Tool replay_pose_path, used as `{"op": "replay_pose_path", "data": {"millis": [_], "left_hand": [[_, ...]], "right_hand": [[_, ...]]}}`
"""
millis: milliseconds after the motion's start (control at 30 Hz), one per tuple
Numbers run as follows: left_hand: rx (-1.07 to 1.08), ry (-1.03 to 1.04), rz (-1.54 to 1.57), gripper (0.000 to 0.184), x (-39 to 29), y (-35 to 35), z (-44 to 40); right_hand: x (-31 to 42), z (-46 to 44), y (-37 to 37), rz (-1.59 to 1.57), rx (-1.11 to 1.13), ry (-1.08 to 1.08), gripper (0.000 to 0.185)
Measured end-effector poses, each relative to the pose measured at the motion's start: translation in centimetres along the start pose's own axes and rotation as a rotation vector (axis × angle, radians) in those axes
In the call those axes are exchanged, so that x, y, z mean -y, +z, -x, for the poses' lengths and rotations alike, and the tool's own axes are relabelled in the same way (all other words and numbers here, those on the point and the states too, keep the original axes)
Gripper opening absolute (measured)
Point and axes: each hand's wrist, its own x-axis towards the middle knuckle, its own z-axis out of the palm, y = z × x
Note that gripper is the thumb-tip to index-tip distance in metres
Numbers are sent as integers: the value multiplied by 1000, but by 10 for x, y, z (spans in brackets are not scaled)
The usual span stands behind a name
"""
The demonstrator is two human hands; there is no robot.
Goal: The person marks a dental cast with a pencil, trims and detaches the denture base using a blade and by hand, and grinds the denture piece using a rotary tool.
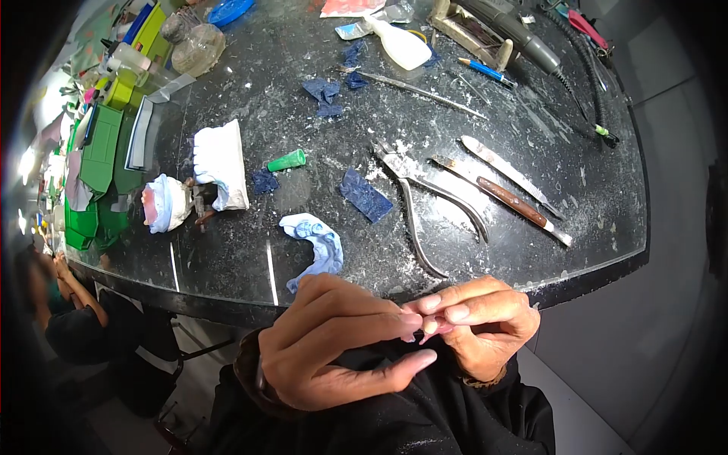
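Observation:
A small pink denture piece (441,326) is between my two hands, in front of the bench edge, mostly hidden by the fingers. My right hand (489,322) pinches it between thumb and fingers. My left hand (337,345) is curled, its fingertips pressed to the piece's left end, with the thumb held apart below. Something tiny and bluish shows under the left fingertips, too small to name. Just beyond my left hand lies a blue-white arch-shaped dental mould (322,246). Pliers (413,197) lie with handles spread beyond my right hand.
Dental casts (224,163) stand at left, near a green cone (287,160). Dark blue abrasive scraps (365,195) and white dust cover the bench. A brown-handled knife (516,203), white bottle (400,45) and handpiece (519,34) lie farther off. Another person (80,326) sits at left.

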Motion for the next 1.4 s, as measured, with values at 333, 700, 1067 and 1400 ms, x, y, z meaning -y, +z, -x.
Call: {"op": "replay_pose_path", "data": {"millis": [333, 700, 1067, 1400], "left_hand": [[-82, 5, -16, 35, -2, 2, 5], [-36, -73, 276, 37, -2, -7, 0], [290, -756, 1520, 13, -1, -6, 2], [-197, -333, 1452, 7, -1, -3, -15]], "right_hand": [[5, -1, 2, 2, 47, -32, 21], [9, -6, 0, 2, 97, -88, 23], [48, -62, -11, 412, 634, -248, 13], [-4, -233, -75, 1475, 361, -342, 34]]}}
